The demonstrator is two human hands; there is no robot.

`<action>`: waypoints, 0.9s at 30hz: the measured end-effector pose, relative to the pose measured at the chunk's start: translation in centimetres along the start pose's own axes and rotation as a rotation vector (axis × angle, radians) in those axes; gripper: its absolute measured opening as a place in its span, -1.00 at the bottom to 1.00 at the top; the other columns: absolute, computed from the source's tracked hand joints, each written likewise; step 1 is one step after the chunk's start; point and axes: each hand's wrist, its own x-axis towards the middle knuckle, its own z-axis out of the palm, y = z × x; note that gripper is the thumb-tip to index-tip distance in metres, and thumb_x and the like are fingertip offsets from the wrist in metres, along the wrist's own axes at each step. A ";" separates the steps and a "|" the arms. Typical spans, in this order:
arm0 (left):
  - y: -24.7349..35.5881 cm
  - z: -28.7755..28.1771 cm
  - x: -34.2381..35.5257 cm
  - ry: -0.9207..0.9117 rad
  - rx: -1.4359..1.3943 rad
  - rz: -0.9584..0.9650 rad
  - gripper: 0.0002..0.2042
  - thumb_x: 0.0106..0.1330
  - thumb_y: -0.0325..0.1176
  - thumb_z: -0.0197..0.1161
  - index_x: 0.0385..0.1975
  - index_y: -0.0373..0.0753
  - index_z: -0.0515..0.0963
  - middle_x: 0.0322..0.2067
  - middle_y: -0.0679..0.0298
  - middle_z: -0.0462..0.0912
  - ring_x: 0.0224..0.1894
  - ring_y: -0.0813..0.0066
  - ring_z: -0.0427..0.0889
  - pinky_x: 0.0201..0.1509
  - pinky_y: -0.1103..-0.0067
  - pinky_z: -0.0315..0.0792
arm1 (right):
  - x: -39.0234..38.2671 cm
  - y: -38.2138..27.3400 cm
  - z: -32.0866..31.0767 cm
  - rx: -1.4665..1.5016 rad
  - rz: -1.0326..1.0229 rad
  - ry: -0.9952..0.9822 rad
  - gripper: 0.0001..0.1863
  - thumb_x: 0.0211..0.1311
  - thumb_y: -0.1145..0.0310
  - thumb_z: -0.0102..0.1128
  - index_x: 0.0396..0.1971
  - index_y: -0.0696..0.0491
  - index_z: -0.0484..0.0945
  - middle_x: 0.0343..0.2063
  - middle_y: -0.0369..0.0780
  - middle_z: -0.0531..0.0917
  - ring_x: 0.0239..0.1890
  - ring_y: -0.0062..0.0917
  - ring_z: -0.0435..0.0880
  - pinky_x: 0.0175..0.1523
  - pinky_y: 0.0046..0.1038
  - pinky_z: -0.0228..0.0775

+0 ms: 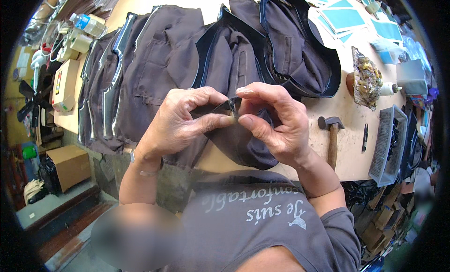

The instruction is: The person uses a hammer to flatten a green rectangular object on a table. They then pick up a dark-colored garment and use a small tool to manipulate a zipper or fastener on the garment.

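In the head view, my left hand (190,119) pinches the dark edge of a brown-grey fabric piece (253,148) between thumb and curled forefinger, at the middle of the picture. Opposite it, my right hand (276,119) has thumb and fingertips at the same small folded, shiny dark edge (232,103), gripping it close to my left fingertips. The fabric hangs below both hands over the table's near edge. Just behind lies another piece (241,52) with black edging and a stitched slot.
More fabric pieces (164,66) lie on the pale table (351,155). A hammer (333,143), dark tweezers-like tool (365,137), grey tray (386,145), grimy pot (363,77) and teal sheets (340,16) are at right. At left are a bottle (89,26), box (65,87) and carton (68,166).
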 end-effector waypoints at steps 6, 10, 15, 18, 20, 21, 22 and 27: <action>-0.1 0.1 0.4 -0.009 -0.069 -0.104 -0.81 -0.01 -0.43 0.33 -0.45 -0.38 0.52 -0.55 0.31 0.53 -0.45 0.68 0.45 -0.35 0.71 0.33 | -0.5 0.5 0.3 0.235 0.152 0.027 -0.71 0.06 0.50 0.18 -0.17 0.15 0.44 -0.42 -0.27 0.54 -0.37 -0.67 0.53 -0.20 -0.62 0.40; -0.2 0.0 0.4 -0.020 -0.153 -0.171 -0.82 0.01 -0.41 0.32 -0.49 -0.37 0.51 -0.55 0.37 0.49 -0.44 0.70 0.42 -0.34 0.74 0.30 | -0.6 0.8 0.6 0.199 0.150 0.051 -0.71 0.08 0.50 0.15 -0.15 0.15 0.43 -0.42 -0.26 0.54 -0.38 -0.67 0.52 -0.21 -0.62 0.39; -0.7 0.6 0.0 0.005 -0.285 -0.251 -0.82 0.07 -0.38 0.28 -0.45 -0.37 0.49 -0.53 0.41 0.47 -0.44 0.72 0.39 -0.34 0.76 0.28 | -0.8 0.9 0.8 0.094 0.132 0.055 -0.57 0.05 0.58 0.13 -0.02 0.13 0.33 -0.38 -0.24 0.53 -0.40 -0.66 0.52 -0.21 -0.62 0.39; -0.7 0.7 -0.4 0.023 -0.194 -0.130 -0.80 0.06 -0.35 0.28 -0.44 -0.35 0.49 -0.53 0.42 0.46 -0.44 0.74 0.38 -0.34 0.78 0.27 | -0.6 0.9 1.7 0.101 0.060 0.124 -0.43 0.01 0.66 0.13 0.08 0.11 0.23 -0.36 -0.22 0.53 -0.39 -0.66 0.53 -0.22 -0.62 0.40; -0.6 0.9 -0.6 0.043 -0.102 -0.114 -0.79 0.04 -0.34 0.30 -0.45 -0.34 0.48 -0.54 0.43 0.46 -0.45 0.75 0.38 -0.35 0.78 0.27 | -0.7 1.2 1.8 0.047 0.022 0.056 -0.36 -0.03 0.70 0.13 0.12 0.11 0.18 -0.24 -0.20 0.52 -0.39 -0.64 0.55 -0.22 -0.60 0.42; -0.6 1.0 -0.7 0.053 -0.055 -0.161 -0.78 0.02 -0.34 0.32 -0.45 -0.33 0.48 -0.55 0.43 0.45 -0.46 0.75 0.38 -0.36 0.79 0.27 | -0.7 1.2 2.1 0.051 0.013 0.073 -0.37 -0.03 0.70 0.13 0.12 0.12 0.19 -0.20 -0.20 0.51 -0.39 -0.63 0.56 -0.22 -0.59 0.42; -0.6 1.1 -0.7 0.063 -0.008 -0.207 -0.77 0.01 -0.33 0.33 -0.46 -0.33 0.48 -0.55 0.43 0.45 -0.46 0.75 0.37 -0.36 0.79 0.27 | -0.8 1.3 2.3 0.056 0.005 0.091 -0.37 -0.03 0.69 0.13 0.12 0.12 0.19 -0.17 -0.20 0.50 -0.39 -0.63 0.56 -0.22 -0.59 0.43; -1.3 1.0 -1.2 0.072 -0.133 -0.280 -0.81 0.06 -0.37 0.30 -0.43 -0.34 0.50 -0.52 0.41 0.51 -0.43 0.75 0.42 -0.33 0.77 0.33 | -0.8 1.9 2.0 0.084 0.078 0.066 -0.31 -0.04 0.70 0.12 0.16 0.08 0.12 -0.23 -0.21 0.50 -0.42 -0.63 0.55 -0.23 -0.59 0.42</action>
